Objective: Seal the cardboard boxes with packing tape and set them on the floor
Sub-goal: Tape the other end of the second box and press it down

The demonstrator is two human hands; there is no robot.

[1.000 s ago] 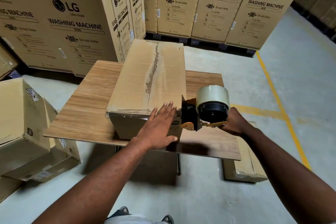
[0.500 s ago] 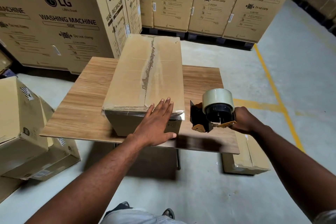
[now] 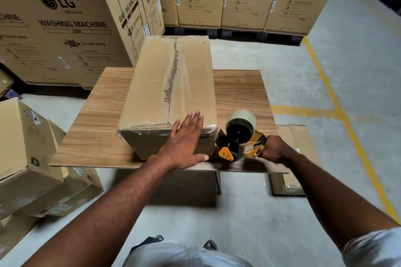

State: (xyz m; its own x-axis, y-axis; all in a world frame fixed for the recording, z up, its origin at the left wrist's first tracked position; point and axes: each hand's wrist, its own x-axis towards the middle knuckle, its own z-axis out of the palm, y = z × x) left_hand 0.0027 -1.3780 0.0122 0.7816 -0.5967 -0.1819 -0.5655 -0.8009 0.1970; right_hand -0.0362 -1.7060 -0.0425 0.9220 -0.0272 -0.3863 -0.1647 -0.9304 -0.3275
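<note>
At the near edge of the table [image 3: 238, 93], the left hand [image 3: 184, 145] lies flat with its fingers straight, pressing the near face and top rim of the cardboard box [image 3: 169, 84]. Just to its right, the right hand [image 3: 274, 149] curls around the handle of the tape dispenser [image 3: 240, 143], whose nose is at the box's near right corner. Risk: a sideways pull could slide the box or crease the tape, since only one palm braces it. The box sits mid-table, its centre seam ragged with exposed corrugation. Glossy tape appears to cover the seam, though glare leaves this uncertain.
</note>
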